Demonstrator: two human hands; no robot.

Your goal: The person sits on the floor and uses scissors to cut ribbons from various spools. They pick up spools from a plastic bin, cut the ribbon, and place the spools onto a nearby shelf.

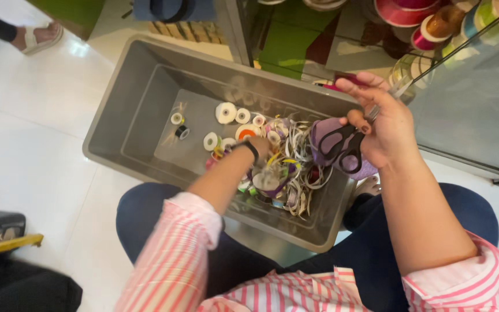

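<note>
The left hand [259, 148] is mostly buried in the tangle of ribbons [295, 167] inside the grey bin [128, 115], so its fingers and whatever they grip cannot be told. The scissors [345, 147] blades are motion-blurred. The ribbon spools [428, 26] are cut off by the top edge.

The person wears a long-sleeved shirt [295, 292] of pink and white vertical stripes, its fabric light and loosely cut. On the left arm the sleeve [174, 254] is pushed back to just below the elbow, ending in a folded cuff of the same stripe; on the right arm the sleeve [463, 277] is rolled up near the elbow. A thin black band [250, 149] circles the wrist just behind the left hand [259, 147]. The fingernails of the right hand [379, 124] carry dark polish. Dark blue trousers [376, 248] cover both legs.
</note>
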